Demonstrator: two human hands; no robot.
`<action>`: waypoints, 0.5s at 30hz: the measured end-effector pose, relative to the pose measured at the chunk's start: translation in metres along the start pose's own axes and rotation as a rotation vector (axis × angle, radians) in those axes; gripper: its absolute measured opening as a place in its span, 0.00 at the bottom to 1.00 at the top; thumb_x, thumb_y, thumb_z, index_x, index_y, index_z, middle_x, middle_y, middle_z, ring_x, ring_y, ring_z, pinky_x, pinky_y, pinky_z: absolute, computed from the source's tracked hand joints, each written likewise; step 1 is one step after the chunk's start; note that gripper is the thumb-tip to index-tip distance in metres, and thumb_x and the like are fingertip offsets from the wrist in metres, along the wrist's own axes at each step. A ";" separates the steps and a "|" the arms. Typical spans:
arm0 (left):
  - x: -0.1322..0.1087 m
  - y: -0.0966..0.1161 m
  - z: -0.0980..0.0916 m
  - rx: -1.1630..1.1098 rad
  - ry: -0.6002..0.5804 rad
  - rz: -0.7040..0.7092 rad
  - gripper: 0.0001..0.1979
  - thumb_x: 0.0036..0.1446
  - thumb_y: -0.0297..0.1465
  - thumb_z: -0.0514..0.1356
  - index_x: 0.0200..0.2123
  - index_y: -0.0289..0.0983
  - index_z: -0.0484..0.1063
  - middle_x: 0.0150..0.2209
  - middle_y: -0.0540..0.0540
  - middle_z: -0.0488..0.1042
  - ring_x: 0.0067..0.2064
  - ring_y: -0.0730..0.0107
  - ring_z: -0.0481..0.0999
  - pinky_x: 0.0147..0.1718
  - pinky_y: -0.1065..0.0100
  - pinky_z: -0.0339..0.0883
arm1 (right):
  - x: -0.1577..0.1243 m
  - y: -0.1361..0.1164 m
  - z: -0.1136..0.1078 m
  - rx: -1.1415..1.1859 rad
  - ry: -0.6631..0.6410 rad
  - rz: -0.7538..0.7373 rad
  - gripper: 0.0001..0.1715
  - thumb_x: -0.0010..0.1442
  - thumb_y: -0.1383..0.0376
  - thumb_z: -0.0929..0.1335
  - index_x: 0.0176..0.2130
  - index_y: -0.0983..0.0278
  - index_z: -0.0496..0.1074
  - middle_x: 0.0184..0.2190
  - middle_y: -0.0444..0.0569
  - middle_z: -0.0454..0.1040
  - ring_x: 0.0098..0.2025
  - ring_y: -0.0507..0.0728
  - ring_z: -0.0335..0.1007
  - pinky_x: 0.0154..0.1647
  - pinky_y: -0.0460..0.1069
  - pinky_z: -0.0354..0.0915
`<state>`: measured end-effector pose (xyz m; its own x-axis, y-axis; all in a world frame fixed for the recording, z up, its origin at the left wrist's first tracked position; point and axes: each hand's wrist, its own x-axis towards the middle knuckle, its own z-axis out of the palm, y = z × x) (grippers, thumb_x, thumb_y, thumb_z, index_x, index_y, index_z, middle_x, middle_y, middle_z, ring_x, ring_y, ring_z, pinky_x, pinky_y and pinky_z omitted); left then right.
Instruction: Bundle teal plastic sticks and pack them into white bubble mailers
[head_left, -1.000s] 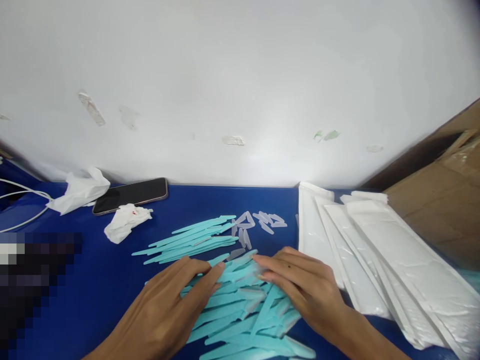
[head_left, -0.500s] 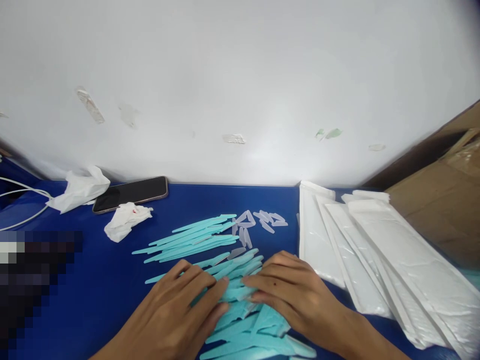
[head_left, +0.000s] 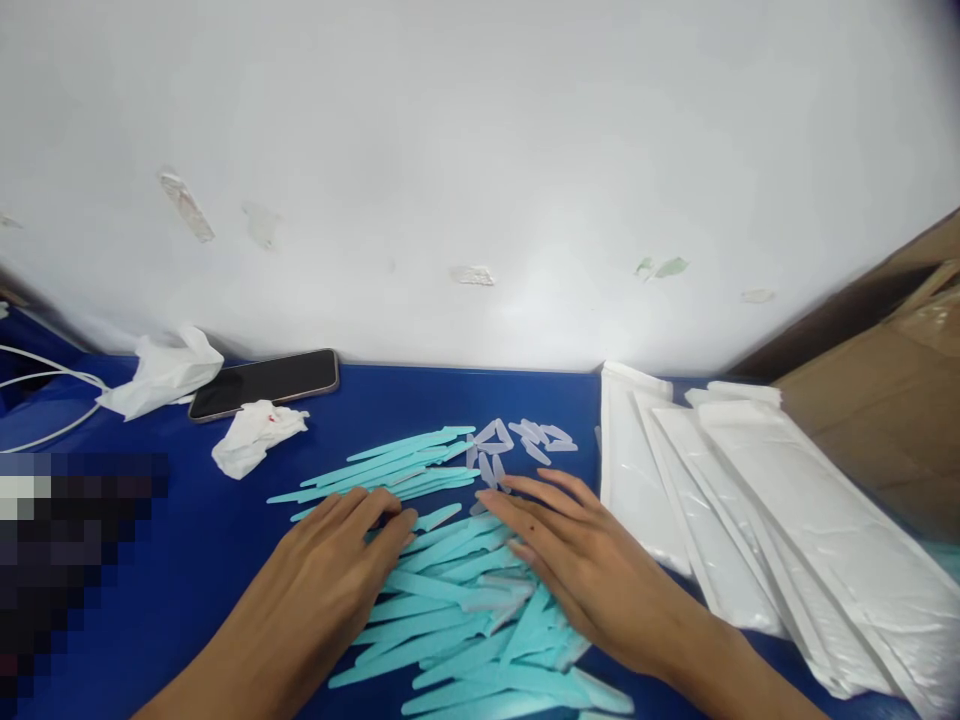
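A loose heap of thin teal plastic sticks (head_left: pixel 465 630) lies on the blue table (head_left: pixel 180 560) in front of me. My left hand (head_left: pixel 330 575) rests flat on the heap's left side, fingers stretched out. My right hand (head_left: pixel 570 560) lies flat on its right side, fingers spread and pointing up-left. A tidier bundle of teal sticks (head_left: pixel 382 465) lies just beyond my left fingertips. Several small clear plastic caps (head_left: pixel 517 440) are scattered past my right fingertips.
White sealed pouches (head_left: pixel 735 500) are fanned out at the right, beside a cardboard box (head_left: pixel 885 400). A dark phone (head_left: pixel 262 382), two crumpled tissues (head_left: pixel 255 436) and a white cable (head_left: pixel 45 400) lie at the back left by the white wall.
Both hands slid away from me over the heap and apart, spreading the sticks; fingertips that were nearly touching now sit separated.
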<state>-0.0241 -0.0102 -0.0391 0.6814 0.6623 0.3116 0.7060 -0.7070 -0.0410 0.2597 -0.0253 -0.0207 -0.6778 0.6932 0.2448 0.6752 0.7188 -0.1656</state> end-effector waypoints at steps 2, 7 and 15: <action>0.000 0.001 -0.002 0.032 0.025 0.036 0.25 0.55 0.13 0.47 0.50 0.37 0.71 0.46 0.42 0.74 0.43 0.58 0.73 0.41 0.58 0.69 | -0.002 0.004 0.002 -0.055 0.025 -0.017 0.34 0.64 0.80 0.56 0.66 0.67 0.59 0.57 0.51 0.75 0.61 0.63 0.67 0.61 0.67 0.65; 0.001 0.003 -0.002 0.078 0.050 0.033 0.21 0.58 0.15 0.49 0.49 0.35 0.71 0.45 0.41 0.74 0.43 0.58 0.74 0.41 0.58 0.69 | -0.003 0.010 0.000 -0.125 0.053 -0.054 0.29 0.64 0.79 0.59 0.62 0.67 0.65 0.52 0.54 0.78 0.54 0.62 0.73 0.57 0.64 0.69; 0.003 0.003 0.005 0.034 0.048 0.017 0.15 0.66 0.24 0.51 0.53 0.36 0.69 0.44 0.42 0.75 0.44 0.58 0.74 0.44 0.58 0.68 | -0.001 0.013 -0.009 -0.087 0.046 -0.006 0.25 0.62 0.81 0.61 0.56 0.67 0.70 0.47 0.53 0.79 0.46 0.60 0.77 0.51 0.61 0.73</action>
<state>-0.0191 -0.0094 -0.0430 0.6842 0.6368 0.3555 0.7009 -0.7089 -0.0792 0.2721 -0.0174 -0.0143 -0.6694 0.6840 0.2899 0.6950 0.7144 -0.0809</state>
